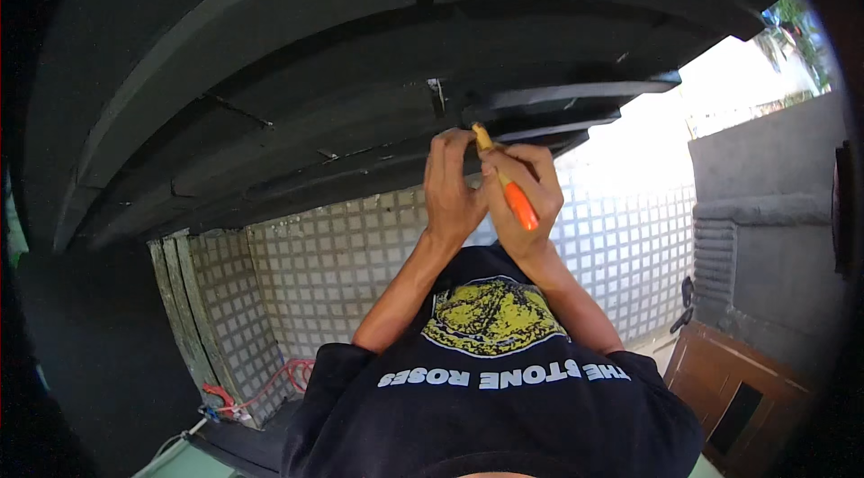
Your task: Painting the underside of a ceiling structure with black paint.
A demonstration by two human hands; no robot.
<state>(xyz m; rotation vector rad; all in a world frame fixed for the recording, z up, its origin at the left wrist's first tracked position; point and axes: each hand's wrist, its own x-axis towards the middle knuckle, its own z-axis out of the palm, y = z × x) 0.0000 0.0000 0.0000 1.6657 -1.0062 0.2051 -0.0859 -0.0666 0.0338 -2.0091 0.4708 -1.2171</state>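
My right hand grips a slim tool with a yellow shaft and an orange butt end; its kind is not clear. The tool tilts up and left, its dark tip at the black panels in front of me. Beside that tip is my left hand, fingers bent and drawn together against the black surface. Whatever its fingertips hold, if anything, is too small to make out. Pale nicks and short gaps show along the panels' seams near both hands.
The layered black panels span the upper view, with stepped ends at the right. Below lies a grid-patterned tiled surface. A red hose or cable lies at the lower left. A brown panel and grey wall stand at the right.
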